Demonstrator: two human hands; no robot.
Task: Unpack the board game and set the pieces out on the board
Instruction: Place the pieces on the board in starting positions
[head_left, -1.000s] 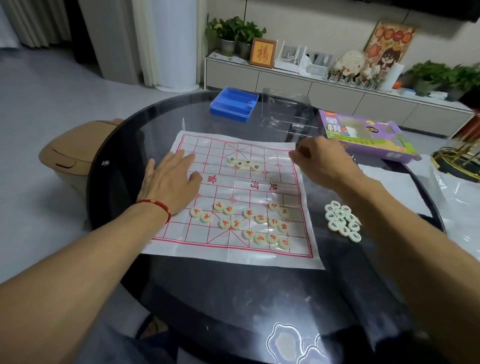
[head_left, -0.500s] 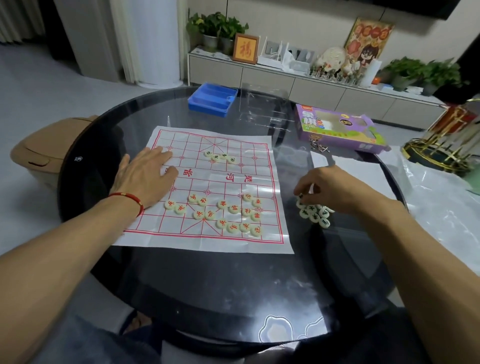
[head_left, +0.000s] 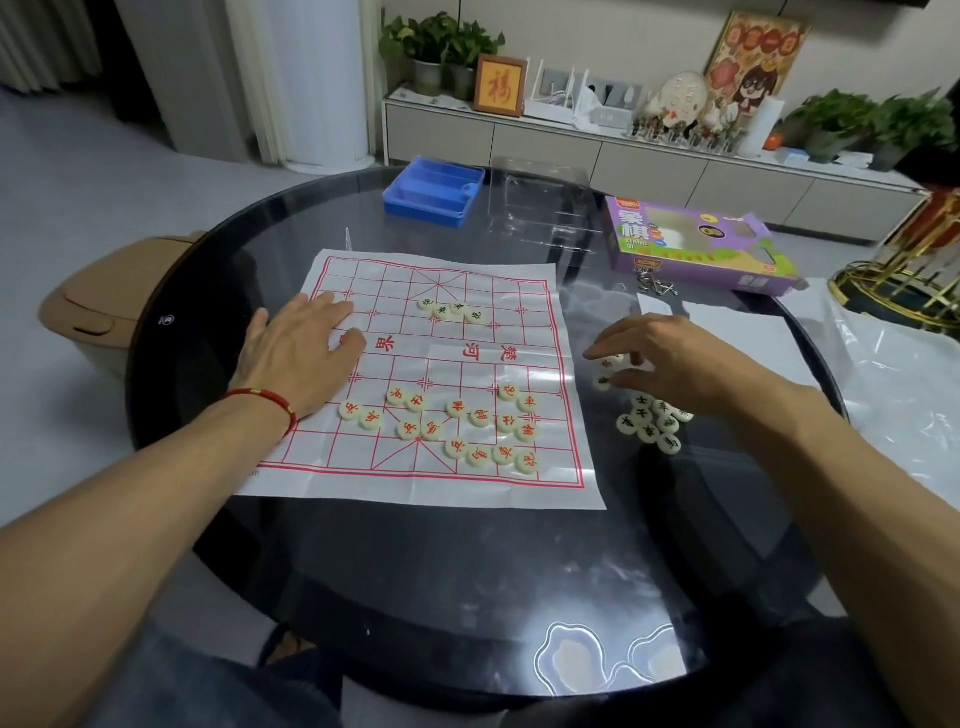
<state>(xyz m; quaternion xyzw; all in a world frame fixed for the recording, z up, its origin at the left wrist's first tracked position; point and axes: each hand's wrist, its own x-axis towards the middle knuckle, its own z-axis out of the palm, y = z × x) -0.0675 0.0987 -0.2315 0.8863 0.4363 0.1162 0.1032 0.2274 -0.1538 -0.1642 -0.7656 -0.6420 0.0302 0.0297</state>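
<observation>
Head view: the left hand (head_left: 301, 353) lies flat, fingers straight, on the white red-gridded paper board (head_left: 431, 374), likely pinning it; right of that board the right hand (head_left: 670, 364) curls over the black-lettered cream discs (head_left: 652, 421), grasp unclear; red-lettered cream discs (head_left: 457, 426) sit unsorted on the board

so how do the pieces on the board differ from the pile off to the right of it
The pieces on the board carry red characters; the pile beside it carries dark ones. The red pieces lie on the paper board, spread loosely; the dark ones sit bunched on the bare table, under the right hand. Both are pale round discs.
</observation>
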